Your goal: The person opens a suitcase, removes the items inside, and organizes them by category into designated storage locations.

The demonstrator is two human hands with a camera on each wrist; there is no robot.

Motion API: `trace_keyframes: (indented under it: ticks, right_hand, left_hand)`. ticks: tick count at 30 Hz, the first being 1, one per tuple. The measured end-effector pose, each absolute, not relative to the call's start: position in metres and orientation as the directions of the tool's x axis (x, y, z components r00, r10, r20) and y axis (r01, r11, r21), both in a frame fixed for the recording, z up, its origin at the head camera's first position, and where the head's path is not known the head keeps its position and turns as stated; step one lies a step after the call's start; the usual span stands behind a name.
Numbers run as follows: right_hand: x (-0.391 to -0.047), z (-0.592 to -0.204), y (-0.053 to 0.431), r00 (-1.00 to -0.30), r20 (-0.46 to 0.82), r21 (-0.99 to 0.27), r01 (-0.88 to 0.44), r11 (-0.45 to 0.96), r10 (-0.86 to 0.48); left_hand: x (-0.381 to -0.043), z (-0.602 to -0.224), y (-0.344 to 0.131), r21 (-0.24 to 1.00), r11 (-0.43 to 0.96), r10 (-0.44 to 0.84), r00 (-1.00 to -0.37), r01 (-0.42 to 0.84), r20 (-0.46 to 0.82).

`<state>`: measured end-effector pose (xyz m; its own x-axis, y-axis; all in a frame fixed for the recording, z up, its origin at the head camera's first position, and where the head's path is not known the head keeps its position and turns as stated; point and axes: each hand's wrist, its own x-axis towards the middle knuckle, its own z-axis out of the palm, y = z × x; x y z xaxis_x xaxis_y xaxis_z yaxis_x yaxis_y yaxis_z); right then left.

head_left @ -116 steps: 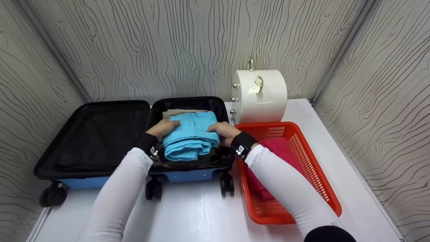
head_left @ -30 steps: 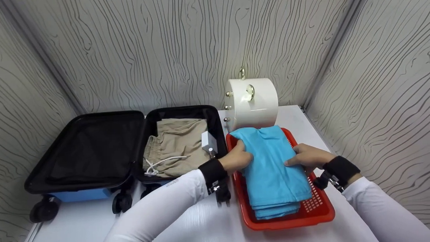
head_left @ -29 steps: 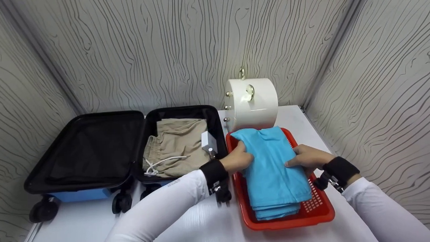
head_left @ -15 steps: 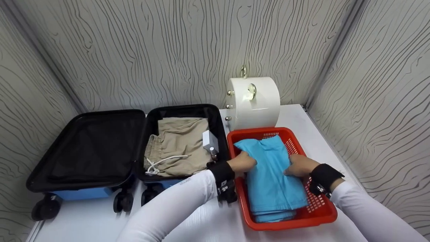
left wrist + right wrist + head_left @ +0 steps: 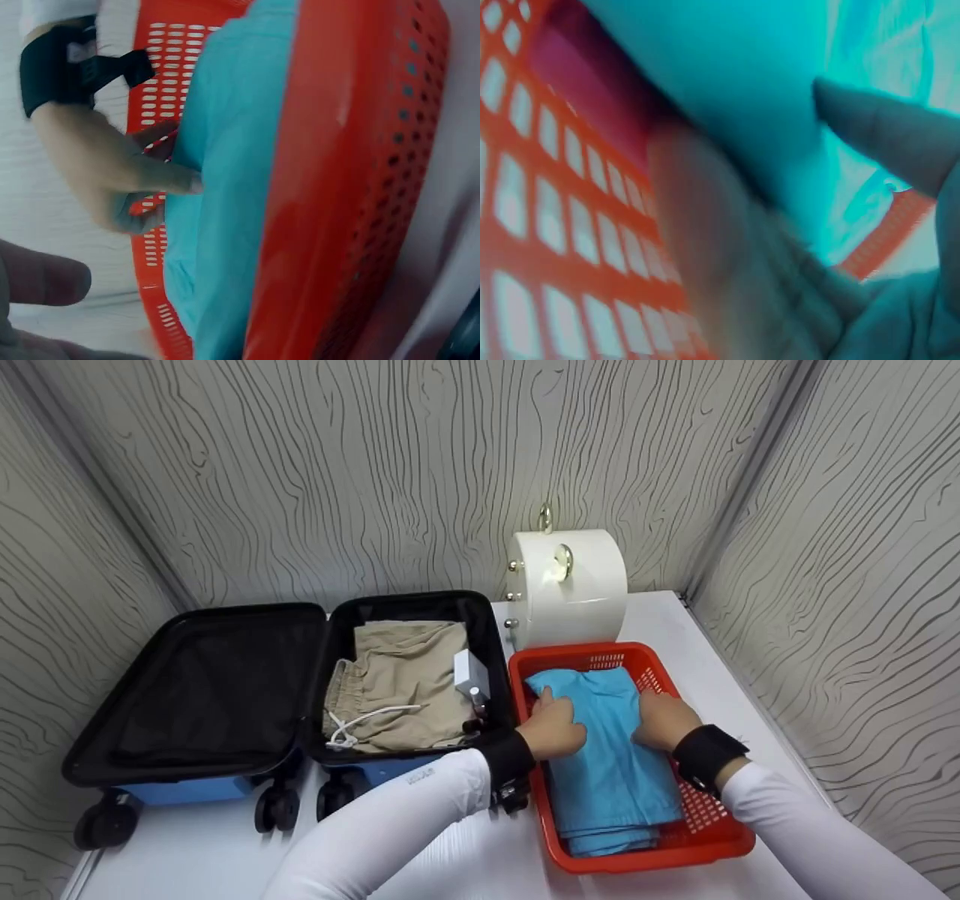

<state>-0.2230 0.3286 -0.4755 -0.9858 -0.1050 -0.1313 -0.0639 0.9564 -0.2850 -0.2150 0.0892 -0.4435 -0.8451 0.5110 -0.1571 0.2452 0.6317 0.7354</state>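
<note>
A folded light-blue cloth [image 5: 611, 765] lies in the red plastic basket [image 5: 652, 859]. Over its left side is my left hand [image 5: 556, 726], index finger stretched out. The left wrist view shows that hand's thumb [image 5: 52, 277] apart from the cloth. At the cloth's right edge, my right hand [image 5: 666, 720] has its thumb on top, its other fingers [image 5: 697, 195] down between cloth and basket wall. Something crimson [image 5: 592, 90] shows beneath the blue cloth in the right wrist view.
An open blue suitcase with black lining [image 5: 217, 690] stands at left. Its right half holds beige drawstring trousers or shorts [image 5: 409, 682], a small white box [image 5: 471, 673] and a little bottle [image 5: 478, 699]. A white drum-shaped case [image 5: 577, 592] stands behind the basket.
The blue cloth has gone from the suitcase into the basket, uncovering the beige garment. Over the last half second it has settled lower. My left hand has let go of it.
</note>
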Motion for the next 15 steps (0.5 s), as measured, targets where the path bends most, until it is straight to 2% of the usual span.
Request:
trace_keyframes:
  ticks: [4, 8, 11, 15]
  right_hand:
    - [-0.225, -0.469, 0.316, -0.989, -0.038, -0.275, -0.126, 0.953, -0.142]
    - [-0.224, -0.471, 0.304, -0.981, -0.086, -0.349, -0.135, 0.927, -0.176]
    - [-0.223, -0.476, 0.298, -0.974, -0.125, -0.356, -0.134, 0.925, -0.189]
    - [-0.224, -0.472, 0.293, -0.971, -0.137, -0.349, -0.136, 0.927, -0.194]
  left_hand:
    - [-0.225, -0.473, 0.1, 0.643, 0.654, 0.601, -0.79, 0.399, -0.121]
    - [-0.246, -0.505, 0.11, 0.61, 0.658, 0.658, -0.731, 0.441, -0.181]
    - [-0.241, -0.484, 0.1, 0.666, 0.636, 0.672, -0.704, 0.39, -0.229]
    - [-0.229, -0.452, 0.084, 0.728, 0.591, 0.659, -0.728, 0.347, -0.189]
